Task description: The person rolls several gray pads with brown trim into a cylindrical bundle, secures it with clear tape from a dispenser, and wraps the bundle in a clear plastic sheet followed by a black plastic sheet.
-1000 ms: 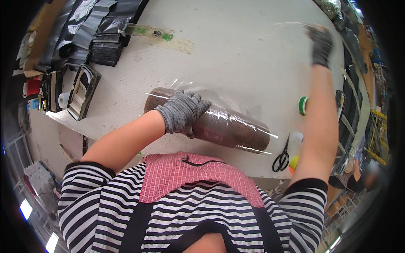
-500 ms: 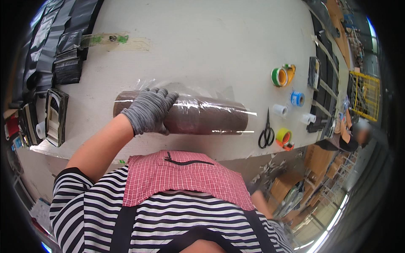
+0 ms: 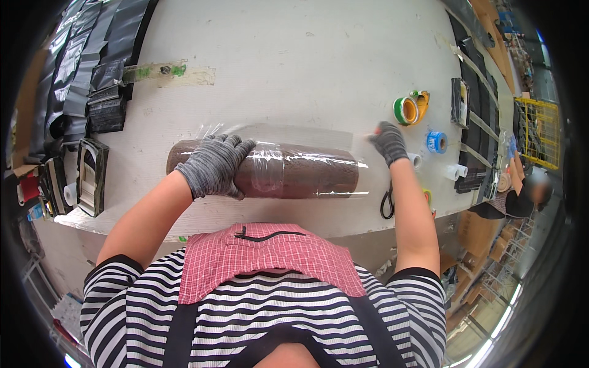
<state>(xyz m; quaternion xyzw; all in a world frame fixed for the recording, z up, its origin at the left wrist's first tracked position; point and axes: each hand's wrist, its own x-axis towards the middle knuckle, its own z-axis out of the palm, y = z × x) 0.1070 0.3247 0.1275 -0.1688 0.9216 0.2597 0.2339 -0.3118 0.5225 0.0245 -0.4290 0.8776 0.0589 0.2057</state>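
My right hand [image 3: 389,142] is back in view; half a second ago it was out of frame. It now sits closed at the right end of the clear film [image 3: 307,138], seemingly pinching it, though the grip itself is hidden. My left hand [image 3: 215,165] hasn't moved: fingers spread and clamped over the brown roll's [image 3: 307,178] left half. The roll lies lengthwise near the worktop's [image 3: 294,67] front edge, wrapped in film, same spot as before. Scissors [image 3: 388,205] lie at the front edge just right of the roll. Tape rolls [image 3: 406,110] cluster toward the right edge. Black packets [image 3: 92,80] line the left edge. The worktop behind the roll is open up to the far edge.
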